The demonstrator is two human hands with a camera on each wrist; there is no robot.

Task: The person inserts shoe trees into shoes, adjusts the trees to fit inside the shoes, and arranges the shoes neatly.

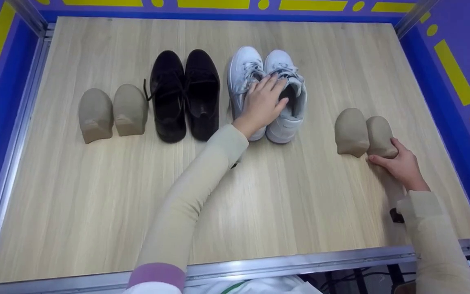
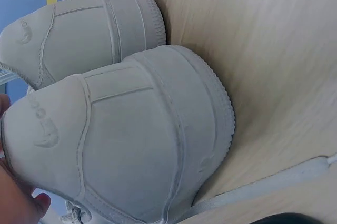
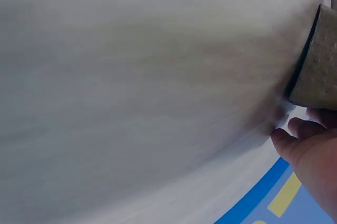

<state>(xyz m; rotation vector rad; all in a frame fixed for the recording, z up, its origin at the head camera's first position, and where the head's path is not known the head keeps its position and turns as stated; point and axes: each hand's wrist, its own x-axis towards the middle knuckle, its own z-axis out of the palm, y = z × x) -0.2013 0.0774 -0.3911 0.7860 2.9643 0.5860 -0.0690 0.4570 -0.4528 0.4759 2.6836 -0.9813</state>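
Note:
My left hand [image 1: 262, 102] lies over the pair of white lace-up sneakers [image 1: 246, 61], its fingers extended across the tongues and laces between the two. The left wrist view shows the heels of the white sneakers [image 2: 126, 129] up close, with some fingers at the collar of the nearer one. At the right side of the table, my right hand [image 1: 404, 165] grips the near end of a beige rounded shoe form [image 1: 380, 132] between thumb and fingers. Its matching beige form [image 1: 352, 130] lies just left of it. The right wrist view catches fingertips beside the form [image 3: 318, 61].
A pair of black lace-up shoes [image 1: 203, 118] stands left of the white sneakers, one lace trailing left. Farther left lie two more beige forms [image 1: 96, 112]. The wood-grain table [image 1: 284, 204] has a metal front rail and purple-blue panels [image 1: 443, 61] around it.

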